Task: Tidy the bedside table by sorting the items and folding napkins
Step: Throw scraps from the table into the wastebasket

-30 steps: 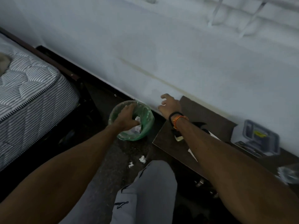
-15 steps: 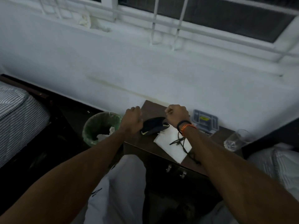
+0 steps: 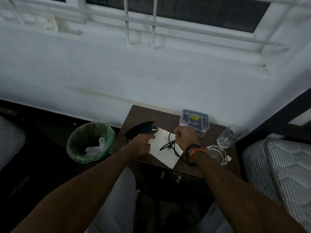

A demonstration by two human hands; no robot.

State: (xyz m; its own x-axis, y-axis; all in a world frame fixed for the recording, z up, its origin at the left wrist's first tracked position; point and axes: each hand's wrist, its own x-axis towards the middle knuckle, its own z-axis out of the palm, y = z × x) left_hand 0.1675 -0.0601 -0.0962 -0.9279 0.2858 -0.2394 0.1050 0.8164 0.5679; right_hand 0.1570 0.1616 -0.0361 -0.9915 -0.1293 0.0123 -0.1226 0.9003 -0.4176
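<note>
A dark brown bedside table (image 3: 139, 115) stands against the white wall. On it a white napkin (image 3: 164, 153) lies flat, with a thin black cord (image 3: 168, 144) looped across it. A black pouch-like item (image 3: 140, 129) rests at the napkin's far left corner. My left hand (image 3: 140, 146) sits at the napkin's left edge, touching the black item, fingers curled; what it grips is unclear. My right hand (image 3: 186, 137) is closed in a fist on the cord's upper loop, above the napkin's right side.
A grey plastic box (image 3: 195, 118) sits at the table's back. A drinking glass (image 3: 229, 136) and a glass ashtray (image 3: 217, 154) stand on its right side. A green-lined bin (image 3: 90, 142) with crumpled paper is on the floor to the left. Mattresses flank both sides.
My view swung from the bin to the table. My left hand left the bin and came to the napkin's edge; my right hand moved right and closed on the cord.
</note>
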